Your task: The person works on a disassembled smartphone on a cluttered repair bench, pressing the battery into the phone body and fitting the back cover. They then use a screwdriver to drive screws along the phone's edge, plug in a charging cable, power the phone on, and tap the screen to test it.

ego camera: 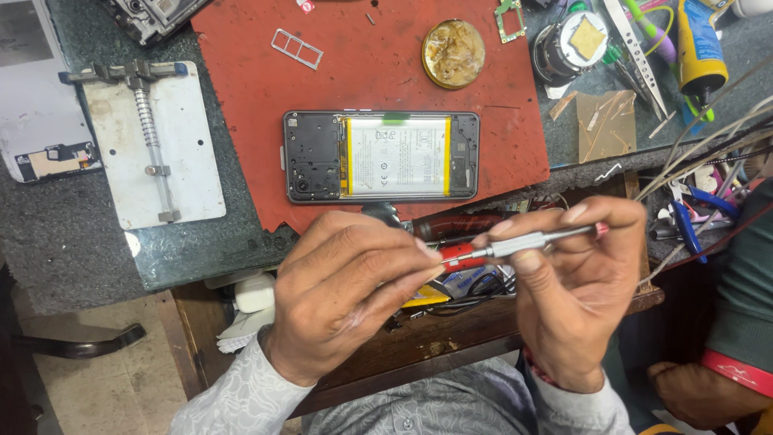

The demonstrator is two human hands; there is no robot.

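Both hands clamp a slim silver-and-red metal screwdriver (515,243): left hand (346,294) pinches its red end, right hand (572,290) grips the shaft, just below the opened black smartphone (381,156) on the bench (97,250).

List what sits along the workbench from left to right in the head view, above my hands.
White clamp jig → metal card tray → opened phone with battery showing → round gold tin → tweezers → yellow glue tube.

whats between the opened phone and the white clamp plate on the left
In the head view, only bare surface: a strip of the red mat, then dark benchtop, separates the opened phone from the white clamp plate. Nothing lies on it.
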